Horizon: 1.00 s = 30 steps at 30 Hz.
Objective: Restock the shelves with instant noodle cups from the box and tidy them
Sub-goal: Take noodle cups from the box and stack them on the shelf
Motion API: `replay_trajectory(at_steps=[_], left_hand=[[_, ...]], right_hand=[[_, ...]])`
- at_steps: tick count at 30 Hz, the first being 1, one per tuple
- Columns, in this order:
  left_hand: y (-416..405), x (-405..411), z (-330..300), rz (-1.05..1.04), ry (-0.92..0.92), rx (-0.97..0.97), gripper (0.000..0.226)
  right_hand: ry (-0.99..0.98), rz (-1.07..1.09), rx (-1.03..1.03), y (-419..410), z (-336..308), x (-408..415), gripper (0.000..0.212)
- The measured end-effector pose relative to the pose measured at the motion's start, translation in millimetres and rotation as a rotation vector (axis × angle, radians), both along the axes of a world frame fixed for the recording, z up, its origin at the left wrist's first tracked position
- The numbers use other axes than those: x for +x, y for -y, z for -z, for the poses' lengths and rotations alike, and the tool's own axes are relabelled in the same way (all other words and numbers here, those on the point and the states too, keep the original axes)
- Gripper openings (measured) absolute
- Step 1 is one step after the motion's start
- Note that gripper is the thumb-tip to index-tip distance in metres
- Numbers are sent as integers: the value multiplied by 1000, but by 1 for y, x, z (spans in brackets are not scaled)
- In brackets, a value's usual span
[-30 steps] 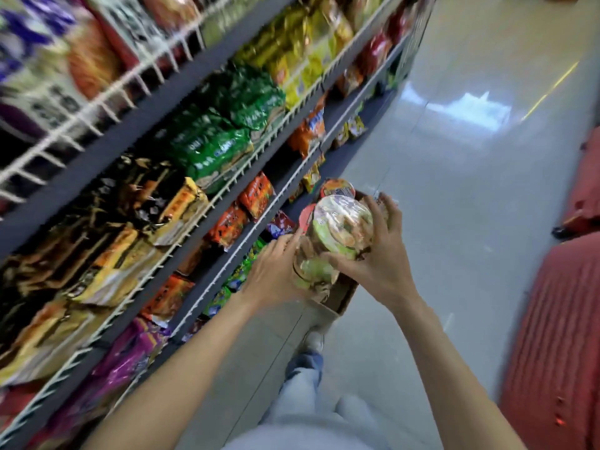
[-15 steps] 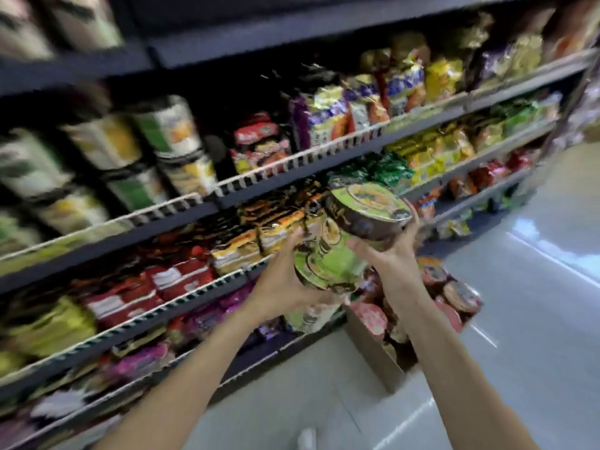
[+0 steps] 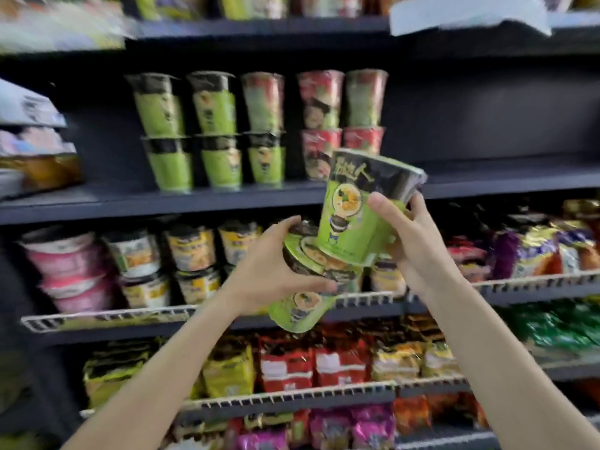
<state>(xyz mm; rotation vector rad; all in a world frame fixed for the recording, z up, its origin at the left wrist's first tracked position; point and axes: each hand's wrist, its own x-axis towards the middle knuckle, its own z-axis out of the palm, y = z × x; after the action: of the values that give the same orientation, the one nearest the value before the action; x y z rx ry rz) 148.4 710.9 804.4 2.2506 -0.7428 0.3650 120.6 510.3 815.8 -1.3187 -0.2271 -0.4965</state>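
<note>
Right-hand fingers [image 3: 384, 206] are curled round the side of the upper green cup [image 3: 350, 219], thumb across its front; the right hand [image 3: 418, 245] holds it tilted, lid up and leaning right. Left-hand fingers [image 3: 302, 284] are wrapped under the dark rim of the lower green cup [image 3: 300, 311], thumb over the top edge; the left hand [image 3: 263, 271] grips it w/ base pointing down-left. The upper cup's base is seated on the lower cup's lid, so both are carried as a leaning stack, held in front of the middle shelves, not yet on any shelf.

Step judged in hand: carry-to-shelf, approx. at the point of placing. Matching green cups [image 3: 207, 131] are stacked two high on the dark shelf [image 3: 503, 183] above, red cups [image 3: 341, 125] beside them, bare board to their right.

Next move prob. calls for raising the pair, righting them, and setting them down w/o knocking the stacks; box not in view.
</note>
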Motion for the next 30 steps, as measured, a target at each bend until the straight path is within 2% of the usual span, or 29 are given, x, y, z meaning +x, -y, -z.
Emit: replay_trajectory(at_steps=[2,3,6,7,11,14,16,21,26,30], left_hand=[[-49,24,-20,-50,60,-96,119],[-72,38,-30,-61,90,-151,116],[-137,76,-59,-84,190,-302,106],[-156,88,-69,-104,209,-325,105],[-221,127,-98,-191,300,-383,108],[-258,149,-108,-297,365,-387,114],[-277,159,-111,-382,384,-381,118],[-304,196,-110,-518,335,-405,106],[-322,235,-102,-515,195,-498,98],[-328,245,-96,-470,163,-581,110]], right_hand=[[40,-7,26,-46,-22,30,119],[72,-17,34,-69,-32,45,115],[152,-43,56,-132,-60,86,84],[169,-53,63,-152,-70,99,77],[216,-86,45,-223,-106,140,81],[247,-53,5,-268,-124,165,66],[266,-43,-16,-297,-130,183,72],[302,39,-125,-350,-136,224,91],[428,226,-342,-384,-138,243,90],[486,321,-409,-395,-125,253,93]])
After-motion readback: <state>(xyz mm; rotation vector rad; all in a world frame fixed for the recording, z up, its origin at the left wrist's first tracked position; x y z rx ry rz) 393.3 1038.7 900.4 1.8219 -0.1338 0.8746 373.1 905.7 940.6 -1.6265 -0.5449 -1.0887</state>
